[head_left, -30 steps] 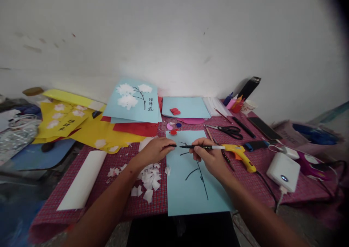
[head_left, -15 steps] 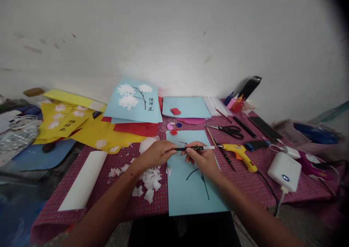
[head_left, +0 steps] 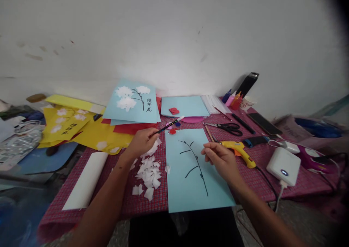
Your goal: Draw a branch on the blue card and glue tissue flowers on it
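My left hand [head_left: 142,142] is closed round a dark patterned pen [head_left: 168,125] with a white end, which slants up to the right above small coloured paper discs. My right hand [head_left: 219,159] hovers over the right edge of a light blue sheet [head_left: 177,199], its fingers loosely bent and slightly apart, with nothing visible in them. On that sheet a black branch drawing [head_left: 199,164] has several side twigs. Torn white paper pieces [head_left: 149,172] lie in a pile left of the sheet, below my left hand.
A yellow glue gun [head_left: 237,150] and black scissors [head_left: 230,128] lie right of the sheet, near a white power bank [head_left: 283,167]. Behind are glue bottles [head_left: 236,100] and a black flask [head_left: 248,81]. At the back left rests a blue card with white paper flowers [head_left: 125,102].
My hands have moved apart. The pen, earlier between both hands over the sheet, has gone left and up in my left hand. My right hand has let go and moved right, uncovering the drawing.
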`<act>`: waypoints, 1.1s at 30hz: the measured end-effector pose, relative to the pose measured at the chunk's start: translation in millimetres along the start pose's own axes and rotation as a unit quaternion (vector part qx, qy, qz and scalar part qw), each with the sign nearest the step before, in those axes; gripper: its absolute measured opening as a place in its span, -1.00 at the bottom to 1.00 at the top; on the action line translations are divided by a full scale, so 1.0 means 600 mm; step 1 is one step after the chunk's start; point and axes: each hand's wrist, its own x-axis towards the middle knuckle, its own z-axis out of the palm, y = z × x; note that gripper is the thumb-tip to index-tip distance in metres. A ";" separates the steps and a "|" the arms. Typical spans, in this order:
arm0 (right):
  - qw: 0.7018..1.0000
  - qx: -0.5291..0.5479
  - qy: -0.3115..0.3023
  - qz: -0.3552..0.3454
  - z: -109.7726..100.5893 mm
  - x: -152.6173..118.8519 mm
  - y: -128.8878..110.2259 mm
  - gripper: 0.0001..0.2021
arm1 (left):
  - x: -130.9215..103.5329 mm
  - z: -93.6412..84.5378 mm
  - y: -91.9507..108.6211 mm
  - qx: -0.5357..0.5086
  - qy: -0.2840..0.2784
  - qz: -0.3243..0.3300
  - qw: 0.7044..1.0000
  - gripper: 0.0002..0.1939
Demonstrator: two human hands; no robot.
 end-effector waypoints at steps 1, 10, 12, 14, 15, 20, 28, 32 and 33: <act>0.999 -0.036 0.005 -0.005 -0.017 -0.008 0.003 -0.79 | 0.000 -0.001 -0.003 0.016 -0.001 -0.005 1.000 -0.76; 0.936 -0.333 0.051 -0.096 -0.152 -0.061 0.043 -0.81 | -0.003 0.024 -0.019 0.226 -0.032 -0.081 0.970 -0.72; 0.926 -0.366 0.037 -0.088 -0.167 -0.059 0.050 -0.80 | -0.003 0.028 -0.017 0.259 -0.043 -0.119 0.958 -0.68; 0.914 -0.398 0.011 -0.081 -0.173 -0.055 0.053 -0.80 | -0.002 0.028 -0.013 0.281 -0.055 -0.158 0.945 -0.65; 0.907 -0.415 0.001 -0.077 -0.173 -0.054 0.053 -0.80 | -0.002 0.028 -0.011 0.288 -0.057 -0.174 0.940 -0.64; 0.868 -0.493 -0.005 -0.060 -0.173 -0.041 0.048 -0.79 | -0.005 0.024 -0.009 0.294 -0.048 -0.205 0.932 -0.60; 0.759 -0.649 0.048 -0.004 -0.200 -0.008 0.048 -0.75 | -0.007 0.022 -0.016 0.286 -0.082 -0.231 0.926 -0.55; 0.761 -0.648 0.023 0.028 -0.206 -0.006 0.060 -0.72 | -0.009 0.023 -0.019 0.280 -0.086 -0.238 0.926 -0.53; 0.766 -0.642 0.017 0.035 -0.207 -0.006 0.062 -0.71 | -0.009 0.023 -0.020 0.280 -0.085 -0.239 0.926 -0.52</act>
